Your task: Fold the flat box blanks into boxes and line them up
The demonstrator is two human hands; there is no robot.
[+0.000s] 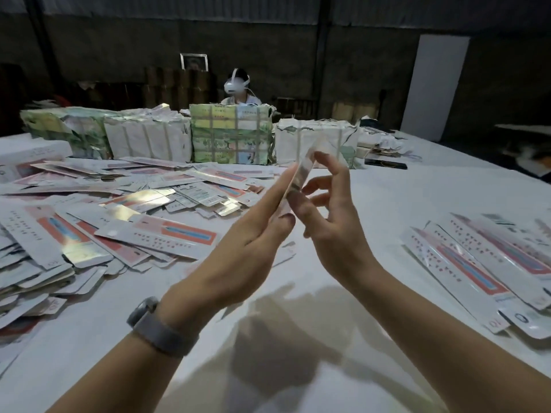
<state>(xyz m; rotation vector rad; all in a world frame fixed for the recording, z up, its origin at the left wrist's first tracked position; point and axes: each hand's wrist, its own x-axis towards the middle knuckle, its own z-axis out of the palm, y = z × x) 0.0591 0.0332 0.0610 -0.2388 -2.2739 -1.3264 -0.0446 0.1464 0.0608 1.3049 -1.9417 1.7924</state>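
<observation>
Hands, left hand [253, 231] and right hand [328, 216], pinch an edge-on box blank [299, 171] over bare table [372, 204] between piles.

- Box blank [298, 180]: held up edge-on above the table, long axis tilted away, blurred; print can't be read.
- Loose blanks [98, 222]: messy overlapping heap on the left, white with red-and-blue panels, some silver backs up.
- Folded boxes [477, 260]: on the right, side by side, touching, slanted.
</observation>
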